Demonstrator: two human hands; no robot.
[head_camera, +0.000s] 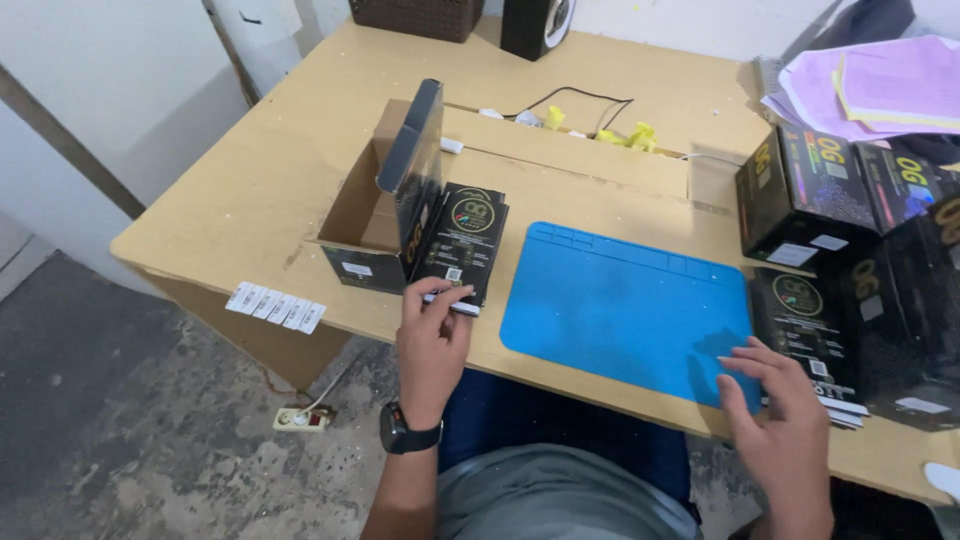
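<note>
Your left hand (432, 330) pinches the bottom edge of a black pack (464, 243) leaning against the carton (352, 215). Your right hand (785, 405) lies open, fingertips touching the blue mat (620, 295).

Both forearms are bare, with no sleeves showing. The left hand (432, 345) has a black wristwatch (408, 432) with a dark band on its wrist. The right hand (785, 415) wears nothing. Grey trousers (560, 495) cover the lap at the lower middle of the frame.
</note>
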